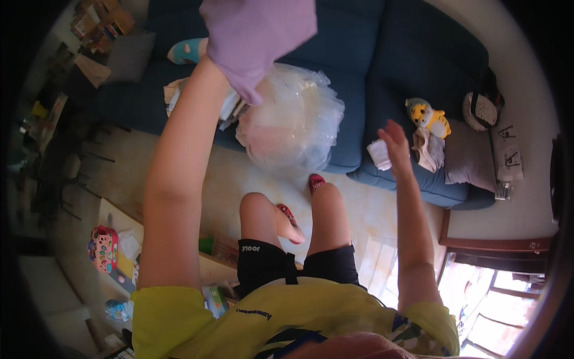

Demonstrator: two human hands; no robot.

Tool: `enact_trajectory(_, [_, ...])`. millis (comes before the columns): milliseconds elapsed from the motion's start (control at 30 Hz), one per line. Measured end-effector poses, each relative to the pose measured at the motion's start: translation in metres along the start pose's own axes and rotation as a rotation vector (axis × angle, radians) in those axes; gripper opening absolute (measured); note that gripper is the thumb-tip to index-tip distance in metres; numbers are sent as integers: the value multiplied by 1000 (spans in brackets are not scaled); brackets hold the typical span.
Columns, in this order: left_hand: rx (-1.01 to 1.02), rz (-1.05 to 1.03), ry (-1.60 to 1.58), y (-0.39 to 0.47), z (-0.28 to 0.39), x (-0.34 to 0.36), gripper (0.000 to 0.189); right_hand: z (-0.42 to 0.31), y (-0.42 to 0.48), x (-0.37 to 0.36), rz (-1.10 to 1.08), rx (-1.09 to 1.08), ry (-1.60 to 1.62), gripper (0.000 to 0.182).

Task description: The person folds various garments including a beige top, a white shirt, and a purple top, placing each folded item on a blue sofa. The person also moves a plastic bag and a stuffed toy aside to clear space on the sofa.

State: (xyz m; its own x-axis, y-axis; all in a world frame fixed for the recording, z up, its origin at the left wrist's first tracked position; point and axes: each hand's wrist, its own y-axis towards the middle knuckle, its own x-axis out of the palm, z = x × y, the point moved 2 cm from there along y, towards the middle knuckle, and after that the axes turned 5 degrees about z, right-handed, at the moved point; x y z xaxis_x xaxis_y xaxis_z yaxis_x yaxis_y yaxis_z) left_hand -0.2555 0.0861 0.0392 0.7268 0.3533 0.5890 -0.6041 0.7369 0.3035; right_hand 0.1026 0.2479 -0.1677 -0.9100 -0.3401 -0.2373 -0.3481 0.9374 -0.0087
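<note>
A light purple cloth point(262, 36) is draped over my raised left hand at the top of the view and hides its fingers, so its grip cannot be seen. My right hand point(397, 146) is over the blue sofa's right part, with fingers apart and nothing seen in it. A folded white cloth point(379, 155) lies on the sofa just left of that hand. Below the purple cloth, a large clear plastic bag point(291, 121) with pale contents rests at the sofa's front edge. Folded cloths point(172, 94) show partly behind my left forearm.
On the blue sofa point(332, 36) are a tiger plush toy point(428, 119), beige and grey cloths point(428, 150), grey cushions point(468, 157) and a teal patterned cushion point(188, 51). A low table point(105, 211) with a pink patterned container point(105, 249) stands at lower left. Chairs are at the far left.
</note>
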Motion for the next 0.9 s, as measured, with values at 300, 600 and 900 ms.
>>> enact_trajectory(300, [-221,129,-246,-162,-32,-39,55,-88,-139,130,-728,443,913,53])
enact_trajectory(600, [-399,312,-456,-326,-69,-54,53,-59,-210,76,-723,620,418,31])
enact_trajectory(900, [-436,349,-419,-381,-64,-52,52,-88,-251,80,-608,636,825,44])
